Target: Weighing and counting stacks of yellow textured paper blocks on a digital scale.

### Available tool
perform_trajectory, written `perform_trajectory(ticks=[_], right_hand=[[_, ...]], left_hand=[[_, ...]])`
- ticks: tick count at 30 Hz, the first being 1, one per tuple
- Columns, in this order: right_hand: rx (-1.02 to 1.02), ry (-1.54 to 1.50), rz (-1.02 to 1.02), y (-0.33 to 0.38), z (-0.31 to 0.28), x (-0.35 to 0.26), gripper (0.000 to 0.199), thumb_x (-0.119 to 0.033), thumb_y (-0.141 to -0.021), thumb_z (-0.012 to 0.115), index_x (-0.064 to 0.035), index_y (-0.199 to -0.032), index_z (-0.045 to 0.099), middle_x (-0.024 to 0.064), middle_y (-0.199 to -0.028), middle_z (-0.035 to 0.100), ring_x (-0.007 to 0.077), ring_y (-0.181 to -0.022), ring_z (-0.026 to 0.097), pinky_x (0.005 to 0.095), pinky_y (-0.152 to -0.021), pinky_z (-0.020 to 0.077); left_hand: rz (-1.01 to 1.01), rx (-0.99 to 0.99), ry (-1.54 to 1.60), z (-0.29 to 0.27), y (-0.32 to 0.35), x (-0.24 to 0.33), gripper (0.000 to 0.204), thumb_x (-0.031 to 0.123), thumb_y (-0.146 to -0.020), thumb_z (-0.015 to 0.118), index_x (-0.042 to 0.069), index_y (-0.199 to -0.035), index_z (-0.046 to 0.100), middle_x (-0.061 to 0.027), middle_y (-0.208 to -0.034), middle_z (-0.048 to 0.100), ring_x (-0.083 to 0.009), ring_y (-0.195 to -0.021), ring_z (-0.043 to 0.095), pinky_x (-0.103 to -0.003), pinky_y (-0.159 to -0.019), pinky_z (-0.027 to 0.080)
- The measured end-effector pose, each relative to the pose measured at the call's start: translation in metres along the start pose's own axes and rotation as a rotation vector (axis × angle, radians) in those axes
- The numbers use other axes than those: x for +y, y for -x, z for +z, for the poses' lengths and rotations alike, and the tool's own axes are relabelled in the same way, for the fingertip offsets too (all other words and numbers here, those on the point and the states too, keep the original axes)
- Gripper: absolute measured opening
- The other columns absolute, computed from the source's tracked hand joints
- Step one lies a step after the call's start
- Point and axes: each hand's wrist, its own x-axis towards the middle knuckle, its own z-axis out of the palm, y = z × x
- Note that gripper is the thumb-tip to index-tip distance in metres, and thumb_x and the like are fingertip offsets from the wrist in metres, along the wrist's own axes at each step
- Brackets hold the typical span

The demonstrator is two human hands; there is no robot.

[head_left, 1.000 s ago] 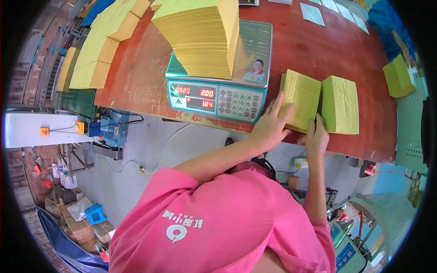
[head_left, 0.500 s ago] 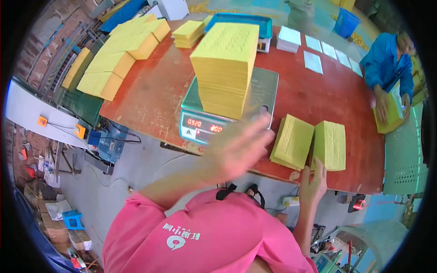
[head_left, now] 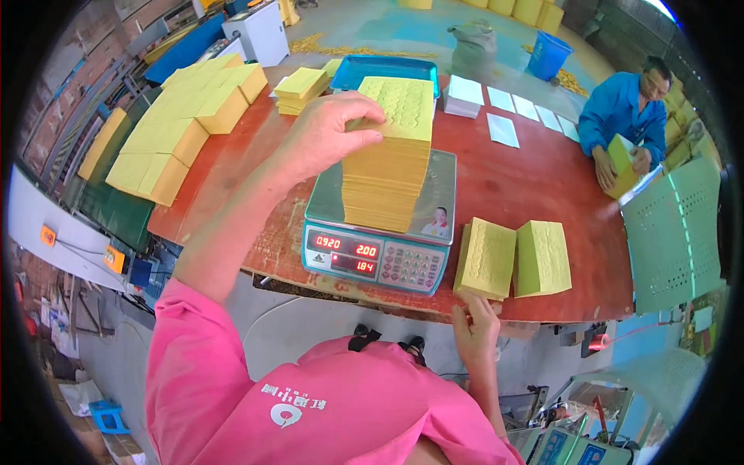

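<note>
A tall stack of yellow paper point(head_left: 384, 182) stands on a digital scale point(head_left: 372, 260) with a lit red display. My left hand point(head_left: 329, 132) is at the top left corner of this stack, thumb and bent fingers closed on its upper sheets. Two shorter stacks of yellow paper lie side by side to the right of the scale, a left one point(head_left: 488, 256) and a right one point(head_left: 542, 260). At the near edge of the left one is my right hand point(head_left: 474, 329), its thumb and forefinger apart and touching the lower corner.
Blocks of yellow paper point(head_left: 167, 132) cover the left end of the red table point(head_left: 511, 178). Behind the scale are a blue tray point(head_left: 387, 70), a small yellow stack point(head_left: 302, 85) and white sheets point(head_left: 504, 130). A co-worker point(head_left: 624, 116) in blue handles a yellow block at the right.
My left hand has moved from in front of the scale up to the tall stack's top left corner. My right hand has shifted left, from the right short stack to the left one.
</note>
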Motion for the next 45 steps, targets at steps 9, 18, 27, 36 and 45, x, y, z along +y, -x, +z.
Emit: perform_trajectory(ticks=[9,18,27,36,45], right_hand=[[0.0,-0.062,0.054,0.009,0.019,-0.001,0.023,-0.002,-0.086,0.067,0.0005,-0.109,0.066,0.0144,-0.105,0.067,0.0193,-0.074,0.066,0.0289,-0.065,0.0516],[-0.208,-0.494,0.301,-0.002,0.015,-0.004,0.029,-0.014,-0.096,0.061,0.0027,-0.12,0.062,0.0131,-0.11,0.067,0.0202,-0.083,0.067,0.0305,-0.07,0.0534],[-0.117,-1.343,0.486,-0.052,-0.04,-0.004,0.052,-0.017,-0.097,0.053,-0.001,-0.144,0.039,0.0141,-0.134,0.056,0.025,-0.113,0.062,0.0414,-0.095,0.052],[0.071,-0.798,0.53,-0.077,-0.071,0.087,0.048,0.005,-0.086,0.051,0.0003,-0.134,0.048,0.0113,-0.123,0.059,0.0191,-0.109,0.06,0.0336,-0.096,0.0477],[-0.096,-0.642,0.451,-0.106,-0.039,0.119,0.051,0.007,-0.084,0.052,0.0015,-0.135,0.047,0.0113,-0.124,0.059,0.0198,-0.115,0.057,0.0327,-0.099,0.0446]], left_hand=[[0.197,-0.055,-0.114,-0.007,-0.006,-0.008,0.018,0.011,-0.089,0.066,-0.002,-0.101,0.068,-0.01,-0.105,0.07,-0.0237,-0.098,0.066,-0.033,-0.086,0.052],[0.403,0.155,-0.47,-0.001,0.007,0.032,0.014,0.009,-0.088,0.063,-0.002,-0.097,0.066,-0.0125,-0.102,0.067,-0.0308,-0.094,0.065,-0.04,-0.084,0.052],[0.813,-0.013,-0.295,0.121,0.109,0.105,0.017,0.011,-0.079,0.068,0.002,-0.093,0.069,-0.0095,-0.107,0.067,-0.0261,-0.114,0.061,-0.05,-0.101,0.045],[-0.03,-0.245,0.305,0.234,0.154,0.086,0.071,0.021,-0.082,0.075,-0.007,-0.139,0.043,-0.0242,-0.149,0.037,-0.0383,-0.135,0.042,-0.043,-0.112,0.036],[-0.323,-0.109,0.564,0.296,0.166,0.067,0.07,0.016,-0.092,0.064,-0.007,-0.147,0.029,-0.0272,-0.151,0.034,-0.0379,-0.141,0.035,-0.04,-0.116,0.03]])
